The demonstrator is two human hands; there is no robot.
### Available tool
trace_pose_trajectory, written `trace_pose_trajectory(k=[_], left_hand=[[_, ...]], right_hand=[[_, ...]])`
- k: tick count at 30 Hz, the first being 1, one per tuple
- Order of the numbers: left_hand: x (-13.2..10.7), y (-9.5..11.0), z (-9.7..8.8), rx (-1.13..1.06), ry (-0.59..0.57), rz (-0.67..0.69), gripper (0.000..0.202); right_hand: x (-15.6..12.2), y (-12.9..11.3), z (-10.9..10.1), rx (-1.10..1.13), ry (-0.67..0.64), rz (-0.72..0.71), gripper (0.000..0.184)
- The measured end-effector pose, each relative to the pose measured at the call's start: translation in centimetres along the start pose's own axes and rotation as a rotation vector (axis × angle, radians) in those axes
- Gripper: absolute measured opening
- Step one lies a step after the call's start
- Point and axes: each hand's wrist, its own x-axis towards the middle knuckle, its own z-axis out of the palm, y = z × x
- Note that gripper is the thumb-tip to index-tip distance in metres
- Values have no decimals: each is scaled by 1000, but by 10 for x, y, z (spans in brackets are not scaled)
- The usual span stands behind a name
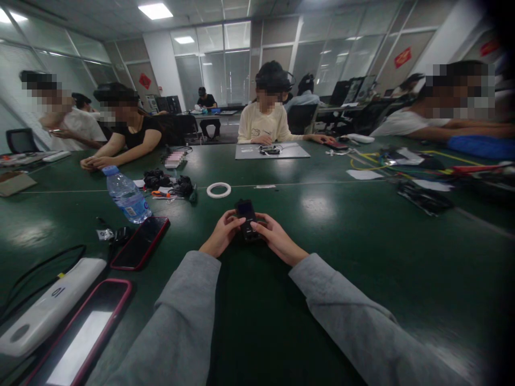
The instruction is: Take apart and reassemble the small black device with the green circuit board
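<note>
Pink phone (85, 333) perhaps touches the white device (52, 306).

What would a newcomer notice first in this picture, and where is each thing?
Probably the small dark device comes first, held near the middle by the left hand and the right hand, both thumbs on its front. Next is the blue-capped bottle on the green table, left of the hands and just beyond a red-edged phone. The white ring also stands out, lying beyond the device.
</note>
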Motion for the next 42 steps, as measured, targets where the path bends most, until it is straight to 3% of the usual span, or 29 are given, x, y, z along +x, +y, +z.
trace_pose_trajectory(k=[25,42], left_hand=[[1,-4,-2,38,18,57,44],[-5,3,4,86,28,22,46]], right_hand=[[1,5,-2,-50,-24,-48,51],[0,5,-2,-102,-23,-62,50]])
